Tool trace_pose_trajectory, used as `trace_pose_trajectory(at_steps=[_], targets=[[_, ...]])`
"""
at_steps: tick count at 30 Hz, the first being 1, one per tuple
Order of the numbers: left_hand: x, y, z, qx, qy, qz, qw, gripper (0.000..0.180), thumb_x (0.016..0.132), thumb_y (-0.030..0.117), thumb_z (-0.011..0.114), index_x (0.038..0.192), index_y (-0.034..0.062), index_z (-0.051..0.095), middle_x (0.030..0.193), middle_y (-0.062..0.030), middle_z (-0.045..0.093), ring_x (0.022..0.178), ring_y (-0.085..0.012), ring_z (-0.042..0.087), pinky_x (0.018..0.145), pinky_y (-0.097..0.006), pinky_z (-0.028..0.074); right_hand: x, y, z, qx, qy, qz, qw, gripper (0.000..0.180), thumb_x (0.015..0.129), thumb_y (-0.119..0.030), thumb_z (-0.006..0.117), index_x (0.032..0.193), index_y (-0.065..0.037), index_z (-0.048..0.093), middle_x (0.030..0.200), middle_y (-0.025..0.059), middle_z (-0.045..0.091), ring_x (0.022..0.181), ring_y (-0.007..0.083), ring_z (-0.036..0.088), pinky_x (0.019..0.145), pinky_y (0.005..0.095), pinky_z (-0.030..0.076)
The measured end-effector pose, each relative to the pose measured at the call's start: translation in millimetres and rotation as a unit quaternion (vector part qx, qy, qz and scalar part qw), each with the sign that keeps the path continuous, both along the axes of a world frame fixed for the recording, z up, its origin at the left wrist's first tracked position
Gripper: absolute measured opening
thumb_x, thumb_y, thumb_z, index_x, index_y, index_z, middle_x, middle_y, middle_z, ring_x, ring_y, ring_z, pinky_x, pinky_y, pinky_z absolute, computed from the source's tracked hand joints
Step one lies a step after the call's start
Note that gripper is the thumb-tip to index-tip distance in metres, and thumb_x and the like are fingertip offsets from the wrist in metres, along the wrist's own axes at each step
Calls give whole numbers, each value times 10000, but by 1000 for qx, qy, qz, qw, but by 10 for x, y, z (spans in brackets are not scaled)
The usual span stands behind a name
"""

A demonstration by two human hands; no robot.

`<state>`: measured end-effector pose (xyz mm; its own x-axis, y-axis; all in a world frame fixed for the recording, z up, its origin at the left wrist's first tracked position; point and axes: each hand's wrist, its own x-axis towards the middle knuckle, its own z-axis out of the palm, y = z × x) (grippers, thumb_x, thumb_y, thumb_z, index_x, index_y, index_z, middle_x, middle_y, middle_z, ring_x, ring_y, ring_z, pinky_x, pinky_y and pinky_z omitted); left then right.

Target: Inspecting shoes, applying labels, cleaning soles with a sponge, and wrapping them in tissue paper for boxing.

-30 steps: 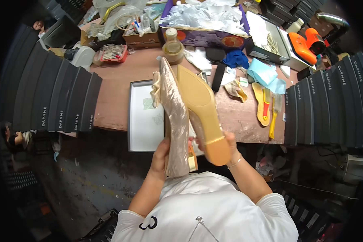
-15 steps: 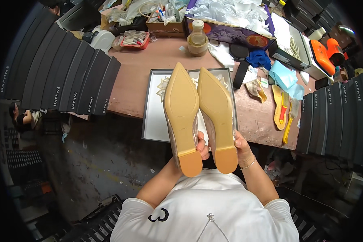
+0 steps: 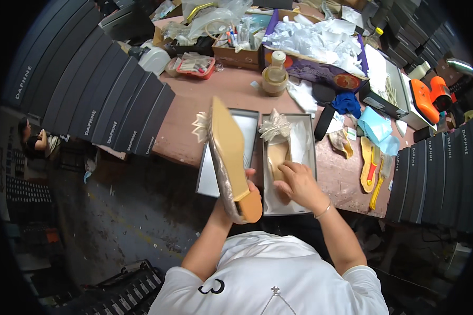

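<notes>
My left hand (image 3: 252, 184) is closed round the heel end of a pale satin flat shoe (image 3: 229, 142), holding it up with its pointed toe away from me. Its tan sole faces me, and part of a bow sticks out at the toe's left. Most of my left fingers are hidden behind the shoe. The matching bow-topped shoe (image 3: 276, 157) lies insole up in a grey shoe box (image 3: 311, 149) lined with white tissue paper (image 3: 300, 142). My right hand (image 3: 304, 185) grips that shoe near its heel. Left of it, partly behind the raised shoe, is the box lid (image 3: 207, 176).
Dark shoe boxes (image 3: 115, 113) stand stacked at the left, more (image 3: 431, 176) at the right. Brushes (image 3: 379, 181), an insole (image 3: 366, 163), a blue cloth (image 3: 347, 104) and a glue jar (image 3: 275, 79) lie or stand on the table. Behind is a carton of crumpled paper (image 3: 315, 47).
The two shoes, held side by side before, are now apart. My right hand has laid its shoe in the box, insole up; my left still holds the other, now tilted.
</notes>
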<state>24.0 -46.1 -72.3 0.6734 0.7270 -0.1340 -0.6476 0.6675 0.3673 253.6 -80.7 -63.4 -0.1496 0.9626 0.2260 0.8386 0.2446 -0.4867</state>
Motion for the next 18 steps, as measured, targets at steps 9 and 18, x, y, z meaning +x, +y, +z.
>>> trace_pose_trajectory(at_steps=[9,18], targets=[[608,-31,533,398,403,82,820,558,966,289,545,1381,-50,390,1335,-161,440,1188,-211,463,1006,-305,354,82,-253,303,-150,654,-100,735,598,949,-174,510,1461,-7,251,1381,118,435,1238,162,425,1044,306,328],[1039,-435,8,638,561,-42,525,410,894,128,563,1255,-60,512,1256,-254,490,1282,-419,374,1080,-490,271,584,-759,32,-3,424,-256,869,641,946,-257,485,1446,55,230,1418,225,392,1326,290,381,1085,356,290]])
